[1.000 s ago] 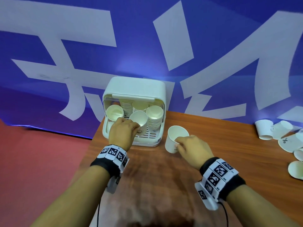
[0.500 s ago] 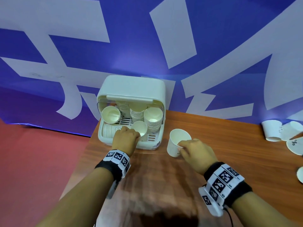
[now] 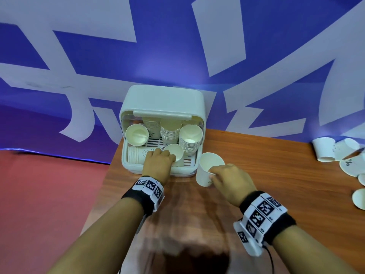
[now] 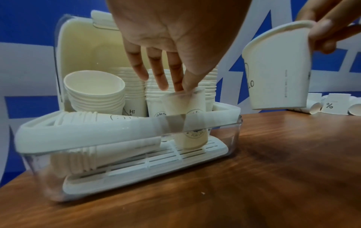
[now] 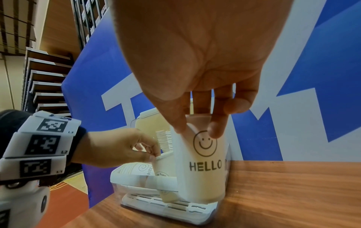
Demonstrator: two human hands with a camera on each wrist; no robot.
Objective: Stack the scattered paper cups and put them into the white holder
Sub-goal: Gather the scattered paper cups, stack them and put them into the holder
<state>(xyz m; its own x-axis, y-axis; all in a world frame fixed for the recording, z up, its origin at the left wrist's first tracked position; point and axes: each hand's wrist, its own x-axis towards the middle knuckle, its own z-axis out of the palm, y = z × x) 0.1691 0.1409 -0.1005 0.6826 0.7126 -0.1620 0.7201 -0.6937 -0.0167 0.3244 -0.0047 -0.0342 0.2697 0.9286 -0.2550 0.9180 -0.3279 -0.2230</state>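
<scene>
Your left hand (image 3: 158, 162) pinches the rim of a cup (image 3: 173, 155) standing in the white holder (image 3: 164, 99), frame center. Right hand (image 3: 231, 178) grips the HELLO cup (image 3: 209, 169) lower right of it; nest it straight down.

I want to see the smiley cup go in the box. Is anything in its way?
Yes. The left hand and the small cup it pinches sit at the front of the holder, just beside the HELLO cup held by the right hand. Stacks fill the back.
</scene>
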